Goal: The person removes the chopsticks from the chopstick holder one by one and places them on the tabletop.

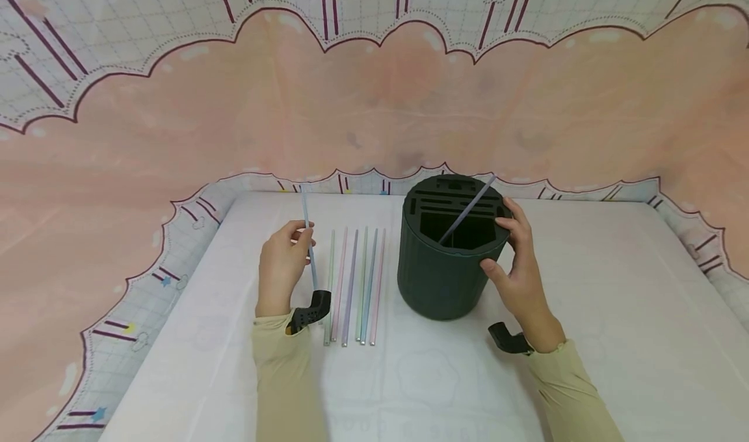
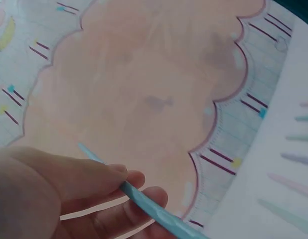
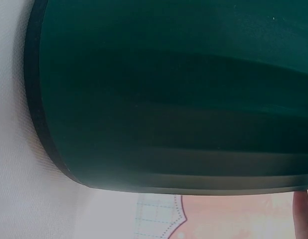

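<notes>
In the head view my left hand (image 1: 283,263) pinches a slim light-blue stick (image 1: 309,234) between thumb and fingertips, upright and slightly tilted. The left wrist view shows the same blue stick (image 2: 154,211) crossing the fingertips. My right hand (image 1: 521,279) grips the side of a dark green pen holder (image 1: 439,279) near its rim, thumb in front and fingers behind. One greyish-lavender stick (image 1: 468,208) leans out of the holder's large opening. Between the left hand and the holder, several pastel sticks (image 1: 351,286) lie side by side in a row. The holder's green wall (image 3: 144,99) fills most of the right wrist view.
A white-covered table (image 1: 614,299) carries everything. Behind and along its left side hangs a peach curtain (image 1: 351,104) with a scalloped, patterned border. Black wrist mounts (image 1: 310,309) sit at both cuffs. The holder's top also has narrow slots toward the back.
</notes>
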`<move>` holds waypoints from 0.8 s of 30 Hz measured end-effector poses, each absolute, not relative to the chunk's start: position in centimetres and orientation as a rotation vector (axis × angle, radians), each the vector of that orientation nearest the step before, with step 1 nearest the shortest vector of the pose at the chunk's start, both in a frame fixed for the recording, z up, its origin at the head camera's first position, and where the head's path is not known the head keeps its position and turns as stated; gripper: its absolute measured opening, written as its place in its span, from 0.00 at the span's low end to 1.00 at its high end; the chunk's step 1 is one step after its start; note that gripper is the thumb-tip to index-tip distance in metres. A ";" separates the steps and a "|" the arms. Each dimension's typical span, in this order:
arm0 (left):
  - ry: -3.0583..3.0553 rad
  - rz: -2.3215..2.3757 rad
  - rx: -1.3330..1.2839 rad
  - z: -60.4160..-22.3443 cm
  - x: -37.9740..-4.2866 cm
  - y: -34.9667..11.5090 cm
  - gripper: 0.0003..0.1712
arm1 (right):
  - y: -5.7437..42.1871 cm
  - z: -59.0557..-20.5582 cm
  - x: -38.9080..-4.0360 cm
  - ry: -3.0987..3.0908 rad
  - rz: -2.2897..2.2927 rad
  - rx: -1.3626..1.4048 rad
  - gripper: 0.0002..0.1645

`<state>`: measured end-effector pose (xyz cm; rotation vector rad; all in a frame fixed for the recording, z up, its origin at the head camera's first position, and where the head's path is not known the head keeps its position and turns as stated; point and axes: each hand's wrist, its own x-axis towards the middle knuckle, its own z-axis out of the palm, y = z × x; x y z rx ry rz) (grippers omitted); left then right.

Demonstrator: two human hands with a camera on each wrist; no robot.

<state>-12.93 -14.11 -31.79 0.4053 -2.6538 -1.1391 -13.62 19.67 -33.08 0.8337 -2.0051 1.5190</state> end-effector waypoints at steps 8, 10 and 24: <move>-2.841 -1.174 0.437 -34.1 -13.9 -14.9 0.19 | 19.6 -33.0 -13.7 -2.009 1.510 0.824 0.44; -2.895 -1.155 0.432 -34.4 -14.1 -14.9 0.20 | 19.6 -33.0 -13.7 -2.016 1.512 0.820 0.44; -3.030 -1.131 0.529 -37.7 -14.8 -15.6 0.27 | 19.7 -32.5 -13.9 -2.029 1.515 0.819 0.44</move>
